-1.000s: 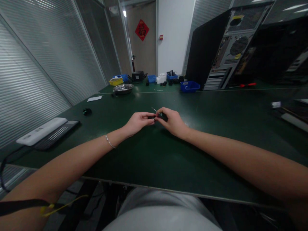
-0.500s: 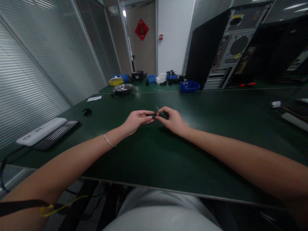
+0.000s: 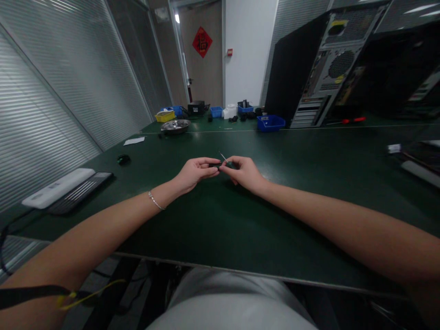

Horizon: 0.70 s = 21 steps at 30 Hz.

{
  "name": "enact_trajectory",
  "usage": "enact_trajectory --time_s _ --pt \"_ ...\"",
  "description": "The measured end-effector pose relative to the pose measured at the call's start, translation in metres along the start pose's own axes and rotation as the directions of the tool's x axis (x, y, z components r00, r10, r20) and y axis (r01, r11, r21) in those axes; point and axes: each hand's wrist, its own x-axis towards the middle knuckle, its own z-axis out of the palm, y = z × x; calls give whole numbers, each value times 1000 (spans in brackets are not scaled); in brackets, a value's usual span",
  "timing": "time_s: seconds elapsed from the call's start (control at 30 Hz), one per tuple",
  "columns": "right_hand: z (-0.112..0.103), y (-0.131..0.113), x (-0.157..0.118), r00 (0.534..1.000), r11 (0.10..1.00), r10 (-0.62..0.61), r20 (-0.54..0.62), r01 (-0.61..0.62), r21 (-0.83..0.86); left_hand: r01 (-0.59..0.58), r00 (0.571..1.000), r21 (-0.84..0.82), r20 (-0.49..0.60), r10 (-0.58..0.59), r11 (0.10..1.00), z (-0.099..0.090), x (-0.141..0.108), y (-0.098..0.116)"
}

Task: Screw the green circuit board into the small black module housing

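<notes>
My left hand is closed, its thumb and fingers pinching a small dark part; the part is too small and shaded to name. Opposite it, my right hand is closed around a thin screwdriver. The narrow metal shaft points up and to the left, away from me, and its dark handle is mostly covered by the fingers. The right thumb and fingertips touch, or nearly touch, the end of the small part. Both hands are just above the green tabletop.
A black keyboard-like device with a white piece lies left, near a small dark object. Farther back are a metal bowl, a yellow bin and a blue bin. A computer tower stands back right, beside a red-handled tool.
My right hand has shifted slightly left and turned a little around the screwdriver, whose shaft has moved slightly with it. The left hand keeps its hold almost unmoved.
</notes>
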Motion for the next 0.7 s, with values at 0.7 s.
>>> enact_trajectory --time_s 0.7 --pt "5 0 -1 999 996 0 -37 3 86 10 999 15 -45 -9 1000 8 -3 6"
